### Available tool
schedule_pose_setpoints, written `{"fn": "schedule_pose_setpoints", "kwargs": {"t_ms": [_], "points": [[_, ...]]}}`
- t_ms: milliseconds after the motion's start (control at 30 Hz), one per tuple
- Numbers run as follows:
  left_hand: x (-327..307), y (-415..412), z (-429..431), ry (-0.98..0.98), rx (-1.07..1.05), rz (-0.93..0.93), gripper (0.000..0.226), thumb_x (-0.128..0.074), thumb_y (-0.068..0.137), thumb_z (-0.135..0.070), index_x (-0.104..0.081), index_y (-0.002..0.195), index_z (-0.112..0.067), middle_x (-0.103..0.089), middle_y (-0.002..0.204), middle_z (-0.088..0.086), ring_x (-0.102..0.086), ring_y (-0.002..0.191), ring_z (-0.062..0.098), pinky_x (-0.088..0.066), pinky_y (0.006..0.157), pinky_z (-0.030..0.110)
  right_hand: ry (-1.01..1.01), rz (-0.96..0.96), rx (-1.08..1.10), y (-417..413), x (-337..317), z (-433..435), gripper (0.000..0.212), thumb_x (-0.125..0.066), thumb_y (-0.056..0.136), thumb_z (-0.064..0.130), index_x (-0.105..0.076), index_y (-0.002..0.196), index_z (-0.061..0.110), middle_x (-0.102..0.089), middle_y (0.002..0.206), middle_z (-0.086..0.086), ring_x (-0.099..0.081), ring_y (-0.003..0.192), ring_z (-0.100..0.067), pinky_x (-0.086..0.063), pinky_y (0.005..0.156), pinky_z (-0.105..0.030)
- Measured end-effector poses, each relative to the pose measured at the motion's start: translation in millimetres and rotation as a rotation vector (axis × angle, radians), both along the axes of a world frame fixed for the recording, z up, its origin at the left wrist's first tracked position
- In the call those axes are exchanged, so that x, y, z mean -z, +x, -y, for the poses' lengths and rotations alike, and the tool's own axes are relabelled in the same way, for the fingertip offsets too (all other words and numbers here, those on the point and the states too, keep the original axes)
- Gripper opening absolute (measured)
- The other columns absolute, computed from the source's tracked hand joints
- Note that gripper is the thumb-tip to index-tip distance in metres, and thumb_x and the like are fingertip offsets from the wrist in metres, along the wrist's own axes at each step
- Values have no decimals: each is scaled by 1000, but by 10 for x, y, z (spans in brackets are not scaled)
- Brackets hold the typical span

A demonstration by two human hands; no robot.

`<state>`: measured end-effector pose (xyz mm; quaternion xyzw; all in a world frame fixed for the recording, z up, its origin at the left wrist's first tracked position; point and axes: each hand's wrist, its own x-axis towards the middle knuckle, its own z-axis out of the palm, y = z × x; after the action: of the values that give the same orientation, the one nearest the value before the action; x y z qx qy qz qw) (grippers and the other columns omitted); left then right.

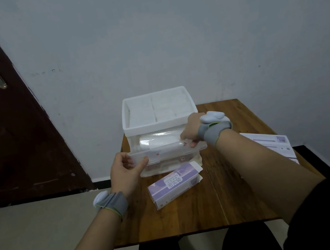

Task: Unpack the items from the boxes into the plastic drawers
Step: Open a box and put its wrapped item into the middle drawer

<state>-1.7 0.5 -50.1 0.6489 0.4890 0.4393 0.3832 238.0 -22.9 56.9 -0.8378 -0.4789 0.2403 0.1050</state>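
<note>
Both hands, left hand (123, 170) and right hand (191, 130), grip the ends of the clear plastic drawer (166, 151), pulled out of the white drawer unit (157, 124) at the wooden table's (195, 213) far edge and seemingly holding rolled bags; uneven pushing could jam it.

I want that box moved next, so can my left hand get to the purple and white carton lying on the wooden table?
Probably yes. The purple and white carton lies in the open beside the left hand, nothing between them, but that hand must first release the clear plastic drawer.
</note>
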Motion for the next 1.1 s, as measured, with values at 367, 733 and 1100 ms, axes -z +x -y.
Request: {"fn": "schedule_pose_setpoints", "kwargs": {"t_ms": [367, 733, 1100], "points": [[-18, -15, -57, -25, 5, 78, 46, -84, 70, -33, -54, 101, -18, -59, 98, 1, -59, 89, 14, -55, 67, 19, 807, -224, 115, 480, 426, 483, 33, -60, 83, 20, -61, 115, 27, -65, 111, 1, -61, 98, -15, -52, 85, -32], [-11, 86, -374, -168, 108, 221, 92, -84, 60, -44, -36, 138, -31, -50, 130, -9, -53, 108, 8, -51, 68, 14, 532, -639, -7, 476, 827, 226, 101, -75, 78, 11, -9, 153, 20, -32, 153, -11, -39, 136, -30, -38, 110, -49], [149, 418, -649, -235, -152, 292, 90, -81, 56, -64, -42, 129, -31, -49, 98, -30, -51, 81, -14, -42, 63, 9, 633, -627, 71, 494, 1085, -110, 87, -81, 73, 33, -34, 144, 14, -56, 136, -4, -57, 120, -22, -53, 95, -45]]}}
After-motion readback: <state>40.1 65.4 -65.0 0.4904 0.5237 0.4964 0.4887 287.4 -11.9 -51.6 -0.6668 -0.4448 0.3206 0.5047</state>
